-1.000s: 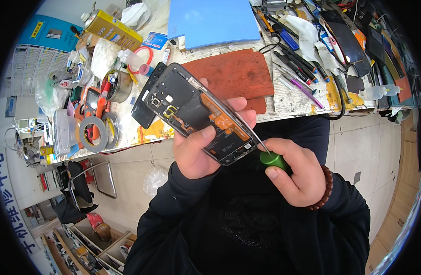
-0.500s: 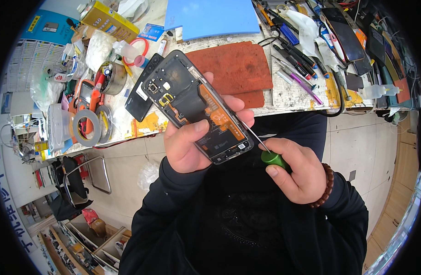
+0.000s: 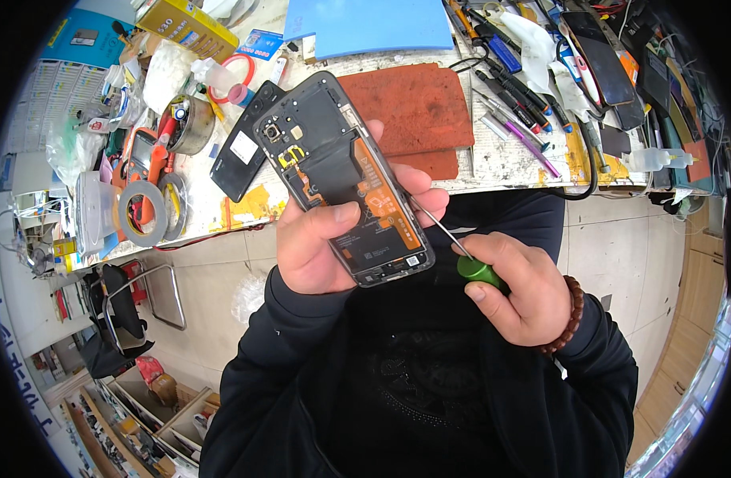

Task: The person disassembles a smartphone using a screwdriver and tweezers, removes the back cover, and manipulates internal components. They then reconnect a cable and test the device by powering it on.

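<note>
An opened smartphone (image 3: 333,175) lies tilted in my left hand (image 3: 313,247), its battery, orange flex cable and camera showing. My left thumb rests over the inner face and the fingers wrap behind the far edge. In my right hand (image 3: 525,291) is a screwdriver (image 3: 478,271) with a green handle and a thin metal shaft. The shaft points up and left to the phone's right side edge, near my left fingertips; its exact contact there is hard to make out. On the bench behind the phone lies a dark back cover (image 3: 242,151) with a white label.
A reddish-brown mat (image 3: 421,111) lies on the bench beyond the phone, with a blue mat (image 3: 369,28) behind. Screwdrivers and pens (image 3: 517,103) crowd the right. Grey tape (image 3: 146,213), a metal tin (image 3: 192,126) and a yellow can (image 3: 186,30) stand left.
The phone and my left hand have shifted slightly left, and the phone stands a little more upright. My right hand with the screwdriver has moved slightly right.
</note>
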`<state>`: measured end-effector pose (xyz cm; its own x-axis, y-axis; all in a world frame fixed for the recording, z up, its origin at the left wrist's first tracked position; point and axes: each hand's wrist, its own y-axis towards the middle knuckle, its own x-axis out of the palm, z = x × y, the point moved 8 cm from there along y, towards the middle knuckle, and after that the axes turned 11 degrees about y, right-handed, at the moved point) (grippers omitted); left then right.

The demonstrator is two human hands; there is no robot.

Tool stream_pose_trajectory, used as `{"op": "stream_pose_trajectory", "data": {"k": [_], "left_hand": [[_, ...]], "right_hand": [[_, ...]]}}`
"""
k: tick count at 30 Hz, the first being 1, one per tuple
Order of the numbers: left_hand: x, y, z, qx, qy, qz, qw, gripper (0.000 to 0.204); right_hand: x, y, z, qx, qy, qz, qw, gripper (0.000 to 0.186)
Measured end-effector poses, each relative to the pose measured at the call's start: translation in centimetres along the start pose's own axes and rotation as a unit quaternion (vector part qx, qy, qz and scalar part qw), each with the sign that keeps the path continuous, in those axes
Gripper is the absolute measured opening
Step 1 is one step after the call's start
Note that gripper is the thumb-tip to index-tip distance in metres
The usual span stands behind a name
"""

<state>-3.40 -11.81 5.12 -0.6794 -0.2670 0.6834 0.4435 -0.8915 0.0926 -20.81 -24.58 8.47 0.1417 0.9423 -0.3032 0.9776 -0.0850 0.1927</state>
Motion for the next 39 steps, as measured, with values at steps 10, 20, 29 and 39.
{"op": "stream_pose_trajectory", "data": {"k": [10, 20, 29, 39], "left_hand": [[-0.2, -0.2, -0.3, -0.037, 0.03, 0.028, 0.998, 0.081], [-0.4, 0.3, 0.1, 0.003, -0.127, -0.009, 0.992, 0.079], [-0.5, 0.4, 0.6, -0.009, -0.113, -0.034, 0.993, 0.081], [-0.6, 0.4, 0.4, -0.043, -0.087, -0.012, 0.995, 0.081]], "right_hand": [[-0.2, -0.2, 0.2, 0.011, -0.002, -0.018, 1.0, 0.046], [-0.4, -0.4, -0.2, 0.013, -0.007, -0.039, 0.999, 0.045], [-1.4, 0.0, -0.7, 0.025, -0.066, -0.081, 0.994, 0.048], [-2.2, 0.2, -1.1, 0.013, -0.11, -0.116, 0.987, 0.053]]}}
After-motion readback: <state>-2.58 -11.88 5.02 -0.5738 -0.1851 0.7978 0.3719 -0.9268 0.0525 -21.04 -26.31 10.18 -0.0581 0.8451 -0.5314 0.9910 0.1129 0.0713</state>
